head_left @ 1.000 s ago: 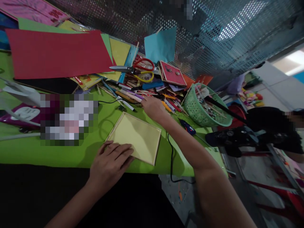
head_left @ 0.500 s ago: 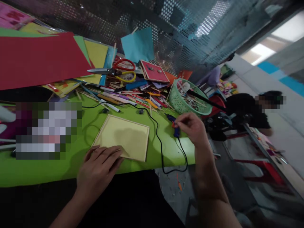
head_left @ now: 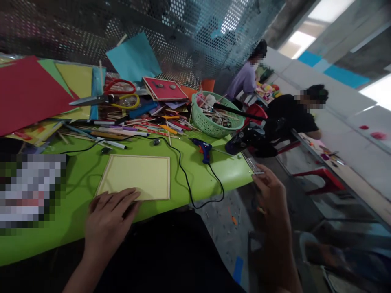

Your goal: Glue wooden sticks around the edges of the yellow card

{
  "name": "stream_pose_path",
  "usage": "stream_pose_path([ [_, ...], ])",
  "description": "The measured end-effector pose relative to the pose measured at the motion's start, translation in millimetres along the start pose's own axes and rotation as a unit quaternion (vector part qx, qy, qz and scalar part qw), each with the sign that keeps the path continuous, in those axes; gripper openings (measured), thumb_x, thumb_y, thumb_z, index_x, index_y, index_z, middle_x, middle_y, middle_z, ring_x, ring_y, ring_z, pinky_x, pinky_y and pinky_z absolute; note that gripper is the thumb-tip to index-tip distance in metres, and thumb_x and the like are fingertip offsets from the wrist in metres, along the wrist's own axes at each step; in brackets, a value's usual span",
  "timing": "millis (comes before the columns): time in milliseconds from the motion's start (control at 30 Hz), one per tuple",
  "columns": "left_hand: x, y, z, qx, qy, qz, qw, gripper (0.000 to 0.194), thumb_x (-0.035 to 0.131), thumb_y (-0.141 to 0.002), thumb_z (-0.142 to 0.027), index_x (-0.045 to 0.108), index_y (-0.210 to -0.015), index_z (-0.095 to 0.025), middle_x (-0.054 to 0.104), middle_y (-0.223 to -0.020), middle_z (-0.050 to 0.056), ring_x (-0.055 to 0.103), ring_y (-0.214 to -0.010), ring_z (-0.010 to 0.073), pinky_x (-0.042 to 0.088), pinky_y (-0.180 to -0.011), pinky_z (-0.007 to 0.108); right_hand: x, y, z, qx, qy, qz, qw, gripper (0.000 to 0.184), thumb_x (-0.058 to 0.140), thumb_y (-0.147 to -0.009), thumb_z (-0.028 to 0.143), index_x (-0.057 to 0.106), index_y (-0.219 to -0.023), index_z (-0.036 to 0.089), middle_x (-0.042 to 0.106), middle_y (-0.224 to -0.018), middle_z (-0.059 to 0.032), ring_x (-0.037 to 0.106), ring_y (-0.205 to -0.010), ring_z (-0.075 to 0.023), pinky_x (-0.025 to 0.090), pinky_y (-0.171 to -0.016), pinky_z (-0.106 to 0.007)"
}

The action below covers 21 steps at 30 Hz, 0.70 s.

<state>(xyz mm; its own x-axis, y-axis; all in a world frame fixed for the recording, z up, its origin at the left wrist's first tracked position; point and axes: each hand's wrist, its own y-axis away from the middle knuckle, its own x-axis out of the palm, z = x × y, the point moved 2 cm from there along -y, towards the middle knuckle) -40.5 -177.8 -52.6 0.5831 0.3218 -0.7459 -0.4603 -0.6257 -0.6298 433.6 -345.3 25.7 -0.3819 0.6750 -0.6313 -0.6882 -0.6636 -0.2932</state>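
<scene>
A pale yellow rectangular panel (head_left: pixel 137 175) with thin stick edging lies on the green tabletop. My left hand (head_left: pixel 106 215) rests over its near-left corner, fingers stretched out and lying on it. At the table's right edge, my right hand (head_left: pixel 270 189) has its fingers closed on a flat, clear or silvery strip (head_left: pixel 252 162), whose kind I cannot make out. A blue hot glue gun (head_left: pixel 205 149) with an orange trigger lies between the panel and the right hand, its black cord looping toward me.
Behind the panel are scissors (head_left: pixel 106 99), markers and sticks in a pile, and a red board (head_left: pixel 165 89). A green basket (head_left: pixel 210 128) holds odds and ends, near a black stand (head_left: pixel 241 140). Red card (head_left: pixel 33 97) lies left. Two people sit beyond, beside a red stool (head_left: pixel 324 181).
My right hand has left the glue gun, which now lies on the table, and moved right to the flat strip. My left hand stays on the panel. The view has turned right.
</scene>
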Motion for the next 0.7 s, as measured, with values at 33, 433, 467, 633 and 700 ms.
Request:
stream_pose_path([
  [33, 0.8, -2.1, -1.5, 0.005, 0.001, 0.003, 1.0, 0.017, 0.069, -0.098, -0.025, 0.077, -0.113, -0.025, 0.083, -0.112, 0.003, 0.071, -0.092, 0.0276, 0.047, -0.097, 0.045, 6.2, -2.0, 2.2, -0.021, 0.006, -0.004, 1.0, 0.06, 0.078, -0.082, 0.045, 0.069, -0.137, 0.022, 0.07, -0.09, -0.002, 0.057, -0.068, -0.0164, 0.048, -0.064, -0.03],
  [433, 5.3, -17.6, -10.9, 0.007, 0.011, 0.046, 0.999, 0.021, 0.063, -0.1, -0.029, 0.079, -0.114, -0.024, 0.083, -0.113, 0.005, 0.074, -0.094, 0.028, 0.048, -0.094, 0.045, 143.7, -35.0, 90.7, -0.141, 0.281, 0.254, 0.915, 0.039, 0.063, -0.101, 0.037, 0.072, -0.139, 0.033, 0.071, -0.112, -0.0082, 0.069, -0.092, -0.0225, 0.051, -0.081, -0.032],
  [467, 5.0, -17.9, -10.8, 0.007, 0.012, 0.048, 0.999, 0.022, 0.063, -0.101, -0.029, 0.079, -0.115, -0.025, 0.082, -0.114, 0.005, 0.074, -0.094, 0.0278, 0.048, -0.094, 0.045, 147.9, -37.4, 93.2, -0.138, 0.296, 0.255, 0.91, 0.039, 0.064, -0.1, 0.037, 0.073, -0.138, 0.033, 0.071, -0.115, -0.0086, 0.07, -0.095, -0.0233, 0.051, -0.082, -0.032],
  [633, 7.6, -19.3, -12.5, 0.027, 0.012, 0.049, 0.998, 0.019, 0.063, -0.102, -0.03, 0.078, -0.112, -0.025, 0.082, -0.114, 0.004, 0.072, -0.091, 0.0248, 0.049, -0.091, 0.042, 157.6, -53.4, 90.6, -0.123, 0.31, 0.24, 0.912, 0.04, 0.062, -0.101, 0.033, 0.071, -0.14, 0.03, 0.071, -0.126, -0.0109, 0.07, -0.104, -0.026, 0.052, -0.088, -0.033],
  [700, 9.9, -20.9, -14.8, 0.027, 0.01, 0.056, 0.998, 0.018, 0.064, -0.101, -0.03, 0.079, -0.11, -0.026, 0.082, -0.114, 0.003, 0.072, -0.092, 0.0249, 0.048, -0.093, 0.042, 159.2, -60.7, 86.1, -0.115, 0.314, 0.224, 0.915, 0.041, 0.059, -0.103, 0.033, 0.069, -0.142, 0.03, 0.069, -0.132, -0.0116, 0.07, -0.107, -0.027, 0.053, -0.09, -0.035],
])
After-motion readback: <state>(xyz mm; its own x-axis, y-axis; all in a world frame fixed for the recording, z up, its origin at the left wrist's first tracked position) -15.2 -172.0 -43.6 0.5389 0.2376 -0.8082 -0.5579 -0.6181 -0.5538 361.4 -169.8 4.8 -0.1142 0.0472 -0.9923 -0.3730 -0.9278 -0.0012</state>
